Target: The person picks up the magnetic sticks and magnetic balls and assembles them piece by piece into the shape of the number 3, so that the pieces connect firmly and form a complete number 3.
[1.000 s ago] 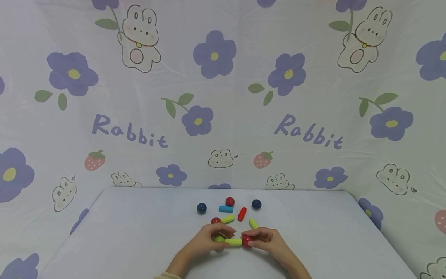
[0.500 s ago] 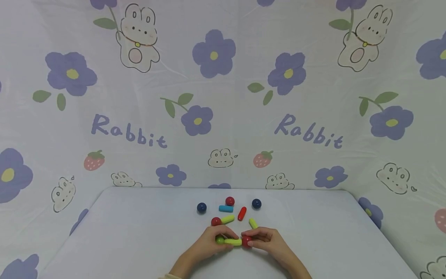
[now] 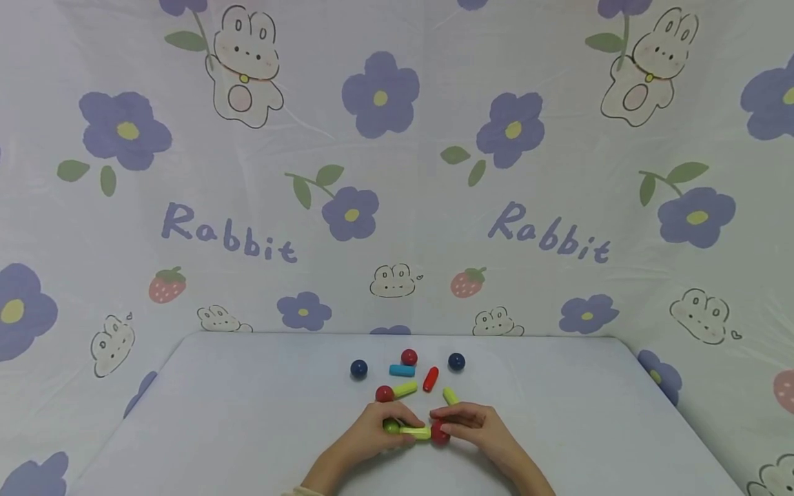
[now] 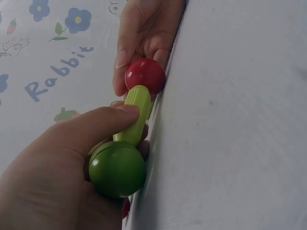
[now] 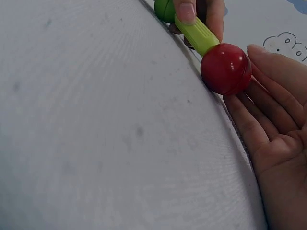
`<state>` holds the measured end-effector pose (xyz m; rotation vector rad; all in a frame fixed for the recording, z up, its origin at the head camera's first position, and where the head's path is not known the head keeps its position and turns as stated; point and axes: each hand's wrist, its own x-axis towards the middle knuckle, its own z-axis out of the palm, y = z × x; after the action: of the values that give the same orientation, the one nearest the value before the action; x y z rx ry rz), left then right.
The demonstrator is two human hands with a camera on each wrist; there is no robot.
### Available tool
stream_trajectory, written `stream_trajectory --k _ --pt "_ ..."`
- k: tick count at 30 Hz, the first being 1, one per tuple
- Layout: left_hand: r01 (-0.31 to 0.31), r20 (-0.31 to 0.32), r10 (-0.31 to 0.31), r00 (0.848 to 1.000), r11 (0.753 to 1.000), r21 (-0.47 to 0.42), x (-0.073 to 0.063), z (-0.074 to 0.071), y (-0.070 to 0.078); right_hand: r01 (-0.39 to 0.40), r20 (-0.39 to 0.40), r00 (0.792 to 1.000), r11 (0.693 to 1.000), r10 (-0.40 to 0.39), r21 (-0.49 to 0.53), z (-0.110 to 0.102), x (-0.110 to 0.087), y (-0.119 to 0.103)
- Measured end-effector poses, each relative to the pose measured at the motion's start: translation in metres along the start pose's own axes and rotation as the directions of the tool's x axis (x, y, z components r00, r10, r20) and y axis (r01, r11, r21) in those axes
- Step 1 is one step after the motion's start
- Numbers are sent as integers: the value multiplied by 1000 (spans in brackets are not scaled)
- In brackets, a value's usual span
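My left hand (image 3: 386, 428) pinches a yellow-green rod (image 4: 133, 115) between thumb and fingers. At the rod's near end in the left wrist view is a green ball (image 4: 117, 168), and a red ball (image 4: 145, 75) is at its far end. In the right wrist view my right hand (image 5: 278, 110) lies beside that red ball, its fingers fairly straight and their tips right at the ball's edge. The thumb tip stands at the ball's far side, not closed around it. All three pieces lie in one line, low over the white table (image 3: 248, 413).
Beyond the hands lie another red ball (image 3: 384, 393) with a yellow-green rod (image 3: 406, 389) against it, a further yellow-green rod (image 3: 450, 396), a red rod (image 3: 431, 379), a blue rod (image 3: 402, 370), a red ball (image 3: 409, 357) and two dark blue balls, left (image 3: 359, 369) and right (image 3: 456, 362).
My left hand has shifted from around the green ball onto the yellow-green rod. The right thumb has moved slightly up on the red ball, which sits a little lower.
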<state>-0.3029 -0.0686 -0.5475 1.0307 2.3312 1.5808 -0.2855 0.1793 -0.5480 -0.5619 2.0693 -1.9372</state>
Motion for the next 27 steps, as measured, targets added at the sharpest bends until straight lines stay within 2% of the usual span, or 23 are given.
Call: stream_trajectory --k 9,15,18,22,25,27 --pt "-15 9 15 1000 1000 -8 0 0 2 -16 -29 999 999 15 -39 -2 1 -1" --pt "13 13 -13 1000 1000 -1 1 -1 1 9 -107 994 999 -14 -46 -3 1 -3" --pt "27 10 -27 1000 1000 1 2 -1 1 40 -204 978 998 -51 -57 -5 2 -3" --pt "41 9 -41 999 999 -2 1 -2 2 91 -345 932 992 -114 -82 -7 5 -6" --pt "53 7 -53 999 999 -4 1 -2 2 147 -368 911 980 -186 -131 -10 7 -10" --pt "59 6 -59 998 998 -6 2 -2 1 172 -353 910 972 -220 -162 -12 8 -12"
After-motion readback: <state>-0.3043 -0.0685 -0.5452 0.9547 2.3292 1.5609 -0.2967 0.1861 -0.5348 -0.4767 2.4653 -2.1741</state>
